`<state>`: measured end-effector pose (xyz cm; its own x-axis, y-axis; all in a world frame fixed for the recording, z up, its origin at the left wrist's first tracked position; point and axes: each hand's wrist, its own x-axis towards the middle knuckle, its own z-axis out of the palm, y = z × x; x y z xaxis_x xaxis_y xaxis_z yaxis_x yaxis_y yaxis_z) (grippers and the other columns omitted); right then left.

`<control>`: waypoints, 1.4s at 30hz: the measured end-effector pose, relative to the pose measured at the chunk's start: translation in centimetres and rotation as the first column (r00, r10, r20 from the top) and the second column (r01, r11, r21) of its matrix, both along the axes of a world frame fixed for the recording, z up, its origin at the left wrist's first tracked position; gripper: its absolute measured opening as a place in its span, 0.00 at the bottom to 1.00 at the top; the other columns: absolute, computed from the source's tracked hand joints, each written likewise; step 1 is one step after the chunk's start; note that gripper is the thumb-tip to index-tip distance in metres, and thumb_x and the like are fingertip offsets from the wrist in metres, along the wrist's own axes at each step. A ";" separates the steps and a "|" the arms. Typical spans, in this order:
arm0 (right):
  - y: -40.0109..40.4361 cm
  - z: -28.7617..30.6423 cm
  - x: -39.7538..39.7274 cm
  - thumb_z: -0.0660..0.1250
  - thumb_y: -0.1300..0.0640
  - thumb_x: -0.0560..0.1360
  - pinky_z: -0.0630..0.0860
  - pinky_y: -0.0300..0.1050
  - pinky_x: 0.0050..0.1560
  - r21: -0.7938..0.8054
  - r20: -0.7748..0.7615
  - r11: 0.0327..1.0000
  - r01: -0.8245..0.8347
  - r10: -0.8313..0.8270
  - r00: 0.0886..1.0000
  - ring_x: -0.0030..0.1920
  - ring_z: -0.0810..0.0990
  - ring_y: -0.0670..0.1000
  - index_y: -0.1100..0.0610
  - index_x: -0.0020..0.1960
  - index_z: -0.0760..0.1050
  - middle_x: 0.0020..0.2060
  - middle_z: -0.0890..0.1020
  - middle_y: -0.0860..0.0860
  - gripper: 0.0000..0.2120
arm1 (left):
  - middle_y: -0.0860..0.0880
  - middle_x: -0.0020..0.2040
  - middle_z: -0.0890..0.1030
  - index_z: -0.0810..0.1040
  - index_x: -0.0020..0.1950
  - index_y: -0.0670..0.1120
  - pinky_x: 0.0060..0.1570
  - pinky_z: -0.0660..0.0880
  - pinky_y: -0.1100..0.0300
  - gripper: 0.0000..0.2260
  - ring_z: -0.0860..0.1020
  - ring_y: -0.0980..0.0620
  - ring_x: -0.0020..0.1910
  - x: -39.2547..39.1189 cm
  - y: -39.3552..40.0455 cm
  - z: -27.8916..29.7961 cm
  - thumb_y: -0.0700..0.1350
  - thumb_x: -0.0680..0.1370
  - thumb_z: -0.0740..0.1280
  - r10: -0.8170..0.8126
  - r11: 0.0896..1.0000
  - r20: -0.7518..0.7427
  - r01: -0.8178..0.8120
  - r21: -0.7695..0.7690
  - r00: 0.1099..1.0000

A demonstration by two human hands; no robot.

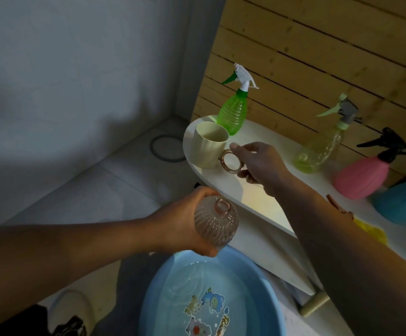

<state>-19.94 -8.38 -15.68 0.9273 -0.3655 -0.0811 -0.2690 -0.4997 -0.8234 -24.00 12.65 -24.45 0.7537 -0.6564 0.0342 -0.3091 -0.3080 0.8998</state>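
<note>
Progress is early: the ribbed bottle (217,224) is uncapped, upright and shows no liquid; filling remains. The left hand (187,221) grasps the bottle body, fingers wrapped round it, above the water-filled basin (156,287) at 6 o'clock. On the table (257,200), the cream mug (208,149) stands at 10 o'clock of the right hand (260,163), whose thumb and curled fingers pinch its handle (222,159).

The ribbed pink glass bottle (217,226) is tilted, mouth open, near centre. The cream mug (208,147) stands upright farther back, ring handle rightward.
</note>
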 end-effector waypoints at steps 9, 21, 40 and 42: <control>-12.8 2.4 -6.1 0.66 0.40 0.78 0.79 0.54 0.50 -0.732 -0.180 0.667 0.139 -0.387 0.904 0.48 0.81 0.62 0.58 0.50 0.79 0.44 0.82 0.57 0.20 | 0.62 0.61 0.79 0.68 0.67 0.65 0.60 0.80 0.54 0.44 0.79 0.62 0.60 0.0 -1.6 0.8 0.51 0.58 0.87 0.005 1.000 0.043 -0.004 -0.024 0.999; -19.5 -2.9 -8.7 0.75 0.33 0.68 0.83 0.52 0.40 -0.317 -0.383 0.835 0.450 -0.547 0.744 0.31 0.82 0.58 0.60 0.34 0.84 0.32 0.85 0.58 0.27 | 0.62 0.62 0.77 0.66 0.68 0.66 0.61 0.80 0.52 0.45 0.77 0.62 0.61 0.1 -3.2 1.4 0.52 0.57 0.86 0.016 1.000 0.039 -0.016 -0.003 0.999; -11.9 1.6 -9.5 0.72 0.45 0.70 0.80 0.50 0.37 -0.121 0.174 0.859 0.497 -0.475 0.863 0.30 0.79 0.52 0.56 0.44 0.83 0.30 0.81 0.50 0.14 | 0.61 0.61 0.77 0.67 0.67 0.64 0.59 0.81 0.52 0.45 0.77 0.61 0.59 0.3 -3.4 0.7 0.51 0.57 0.85 0.023 0.999 0.039 -0.024 0.029 0.999; -10.4 2.5 -9.2 0.73 0.42 0.69 0.85 0.54 0.41 -0.084 0.295 0.892 0.444 -0.403 0.866 0.39 0.85 0.52 0.54 0.53 0.79 0.41 0.84 0.51 0.19 | 0.61 0.61 0.77 0.67 0.68 0.63 0.59 0.80 0.52 0.45 0.78 0.61 0.59 0.3 -3.5 0.7 0.50 0.56 0.86 0.031 0.999 0.033 -0.032 0.027 0.999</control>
<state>-29.19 -18.82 -13.21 0.6593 -0.7166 0.2274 -0.2657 -0.5051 -0.8211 -23.65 9.14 -23.74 0.7727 -0.6334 0.0415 -0.3281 -0.3426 0.8803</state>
